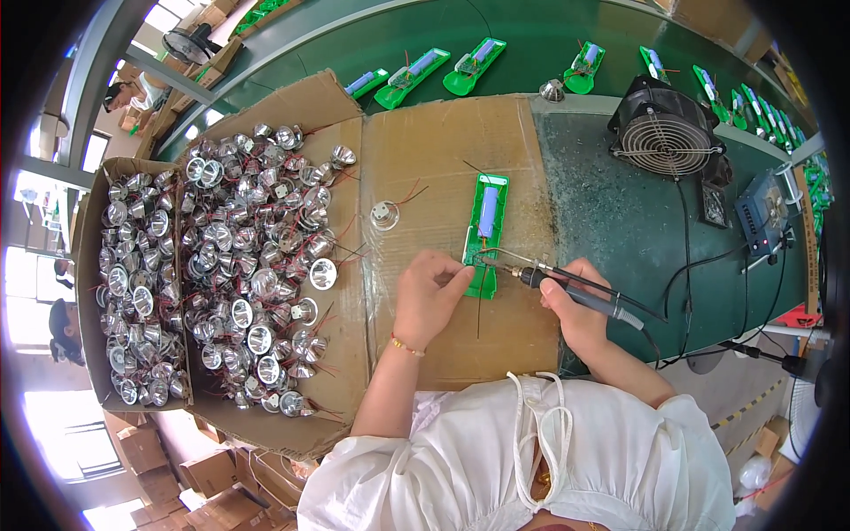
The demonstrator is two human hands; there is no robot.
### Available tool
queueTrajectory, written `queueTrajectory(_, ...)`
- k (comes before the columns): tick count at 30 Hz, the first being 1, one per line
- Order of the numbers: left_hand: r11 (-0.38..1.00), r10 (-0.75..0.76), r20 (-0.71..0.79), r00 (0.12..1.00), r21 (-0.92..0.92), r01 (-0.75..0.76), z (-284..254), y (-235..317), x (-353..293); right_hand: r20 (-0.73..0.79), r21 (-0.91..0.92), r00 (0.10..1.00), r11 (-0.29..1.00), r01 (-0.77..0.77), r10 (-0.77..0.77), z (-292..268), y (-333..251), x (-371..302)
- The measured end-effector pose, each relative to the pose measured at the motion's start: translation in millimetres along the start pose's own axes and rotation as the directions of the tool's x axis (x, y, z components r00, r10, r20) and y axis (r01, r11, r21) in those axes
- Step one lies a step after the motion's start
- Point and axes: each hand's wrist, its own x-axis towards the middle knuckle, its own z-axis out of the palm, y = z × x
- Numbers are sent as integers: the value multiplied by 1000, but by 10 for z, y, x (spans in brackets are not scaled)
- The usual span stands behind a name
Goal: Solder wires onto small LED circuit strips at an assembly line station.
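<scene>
In front of me on the cardboard lies a long green plastic housing (482,281) with a blue cylindrical battery (488,212) in its upper half. Thin dark wires stick out past both ends. My left hand (427,296) is at the housing's left edge, thumb and forefinger pinched together; what they hold is too small to make out. My right hand (580,310) grips a soldering iron (591,299), its tip over the small circuit board in the housing, close to my left fingertips. A silver reflector cup (384,215) with thin wires rests left of the housing.
Cardboard boxes (188,292) full of silver reflector cups stand at the left. Across the back, green housings (475,67) with batteries lie in a row. At the right are a black fan (664,142), a blue soldering station (763,217) and loose cables (688,265).
</scene>
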Motion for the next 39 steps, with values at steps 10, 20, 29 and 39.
queueTrajectory(10,1000,-15,11,1000,16,15,-21,-45,117,-74,0,989,992,128,-128,-121,10,28)
queueTrajectory(20,994,-107,21,994,27,106,-11,-208,15,-136,48,985,992,114,-106,-312,61,-42)
queueTrajectory(29,969,-192,185,964,190,157,-101,177,139,-264,-18,959,995,99,-100,-776,194,-23)
queueTrajectory(39,795,335,204,920,462,-393,720,399,2445,-276,-15,960,999,36,-39,-749,197,112)
